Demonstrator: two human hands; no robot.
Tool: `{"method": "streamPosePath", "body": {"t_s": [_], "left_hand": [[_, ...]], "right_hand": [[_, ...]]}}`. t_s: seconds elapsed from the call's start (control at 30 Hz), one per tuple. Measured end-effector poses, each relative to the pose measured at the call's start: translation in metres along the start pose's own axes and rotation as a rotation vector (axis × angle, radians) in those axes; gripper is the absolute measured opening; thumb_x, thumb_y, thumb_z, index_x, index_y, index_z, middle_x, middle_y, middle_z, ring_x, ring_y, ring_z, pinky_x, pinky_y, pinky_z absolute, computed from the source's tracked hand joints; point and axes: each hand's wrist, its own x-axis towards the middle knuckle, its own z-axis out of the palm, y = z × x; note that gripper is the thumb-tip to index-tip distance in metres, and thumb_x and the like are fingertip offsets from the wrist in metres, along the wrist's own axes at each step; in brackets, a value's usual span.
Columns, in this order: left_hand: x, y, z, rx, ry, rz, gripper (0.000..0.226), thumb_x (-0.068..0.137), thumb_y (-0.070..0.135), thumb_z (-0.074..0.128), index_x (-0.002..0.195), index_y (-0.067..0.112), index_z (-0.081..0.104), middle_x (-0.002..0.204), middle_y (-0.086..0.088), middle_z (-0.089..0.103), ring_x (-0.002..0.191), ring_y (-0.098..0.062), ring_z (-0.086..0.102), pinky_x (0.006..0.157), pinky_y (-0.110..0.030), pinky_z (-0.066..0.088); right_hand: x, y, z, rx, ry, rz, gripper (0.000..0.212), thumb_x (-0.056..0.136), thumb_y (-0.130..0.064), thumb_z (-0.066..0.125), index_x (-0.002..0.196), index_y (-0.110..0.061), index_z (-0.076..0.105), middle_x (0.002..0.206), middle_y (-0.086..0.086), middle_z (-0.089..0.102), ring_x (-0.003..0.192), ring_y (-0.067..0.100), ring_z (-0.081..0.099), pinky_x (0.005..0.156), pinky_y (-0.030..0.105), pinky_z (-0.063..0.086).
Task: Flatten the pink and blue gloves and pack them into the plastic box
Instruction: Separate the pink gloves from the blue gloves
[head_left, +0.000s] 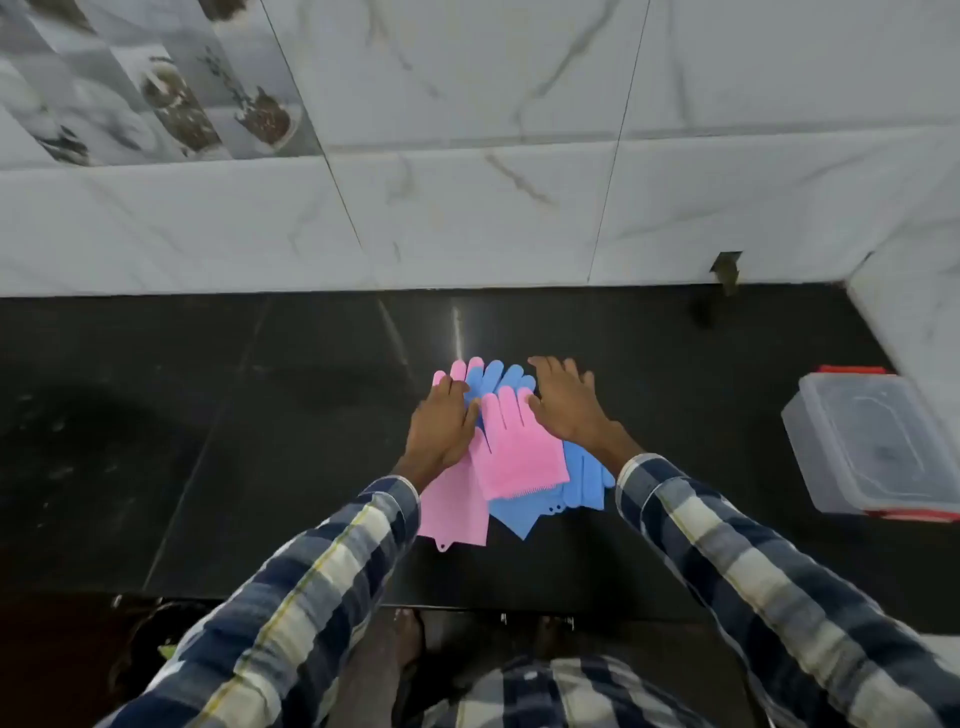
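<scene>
Pink gloves (511, 452) and blue gloves (584, 475) lie overlapped in a pile mid-desk (234, 415). Left hand (441, 428) and right hand (569, 402) press flat on the pile, each grip released, fingers spread. Lidded box (878, 441) sits well apart, right.

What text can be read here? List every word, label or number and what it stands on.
None can be read.
Box: embossed outline on the clear lid, no letters legible.
Gloves: plain pink and blue, no print visible.
Patterned tiles: pictures only, blurred.
</scene>
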Motion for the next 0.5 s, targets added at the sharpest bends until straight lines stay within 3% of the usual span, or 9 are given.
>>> {"method": "streamPosePath", "body": {"t_s": [0.17,0.37,0.5], "left_hand": [[-0.002,-0.002,0.007,-0.206,-0.115,-0.121,0.045,0.108,0.050,0.057,0.140,0.019,0.055,0.126,-0.003,0.071,0.104,-0.019,0.069,0.103,-0.043,0.059],[0.012,-0.011,0.006,-0.304,-0.282,-0.113,0.055,0.096,0.045,0.078,0.136,0.016,0.054,0.120,-0.006,0.070,0.108,-0.027,0.070,0.100,-0.044,0.060],[0.022,-0.016,0.005,-0.420,-0.272,-0.074,0.029,0.097,0.033,0.079,0.104,0.010,0.064,0.099,-0.010,0.069,0.091,-0.021,0.063,0.090,-0.038,0.057]], "right_hand": [[-0.004,0.001,0.012,0.031,-0.113,0.095,0.052,0.104,-0.034,0.067,0.150,-0.016,0.051,0.157,0.007,0.047,0.147,0.032,0.045,0.123,0.055,0.039],[0.008,-0.003,0.004,0.214,-0.089,0.107,0.027,0.099,-0.023,0.076,0.120,-0.011,0.066,0.122,0.009,0.072,0.111,0.030,0.070,0.103,0.049,0.058],[0.017,-0.004,0.000,0.396,-0.140,0.095,0.023,0.097,-0.019,0.078,0.113,-0.005,0.068,0.111,0.013,0.073,0.102,0.032,0.070,0.096,0.045,0.060]]}}
